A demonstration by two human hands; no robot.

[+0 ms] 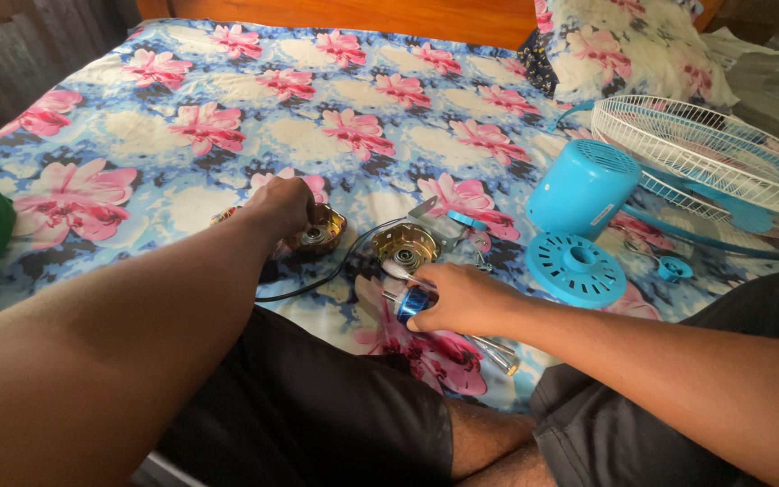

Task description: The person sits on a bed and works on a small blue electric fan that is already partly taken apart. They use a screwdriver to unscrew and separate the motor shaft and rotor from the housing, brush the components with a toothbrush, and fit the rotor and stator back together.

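Both forearms reach out over the person's black shorts [317, 406] toward a bed [137, 135] with a blue sheet printed in pink flowers. Left hand [283, 206] rests over a brassy motor half [320, 230], fingers curled down onto its rim; how tightly they grip I cannot tell. Right hand [462, 298] has its fingers pinched around a shiny blue tool handle [412, 302], apparently a screwdriver, whose tip points toward the second motor half [405, 245], a brassy round housing on a grey metal bracket, just beside the hand. A black cable [317, 275] loops between the two halves. A chromed shaft [496, 353] lies under the right wrist.

By my reading, a fan motor is already split open and the work sits in the middle of taking it apart or inspecting it. The next move seems to call for steadying one half with the left hand while seating the tool tip squarely, since the soft bed gives no firm backing and small screws could sink into the folds.

Right of the motor stand a blue cylindrical motor cover [581, 188] with a small pale label on its side, a blue slotted disc [575, 268], a small blue knob [675, 268], and a white wire guard [723, 153]. A flowered pillow [624, 41] lies against the wooden headboard [362, 13].
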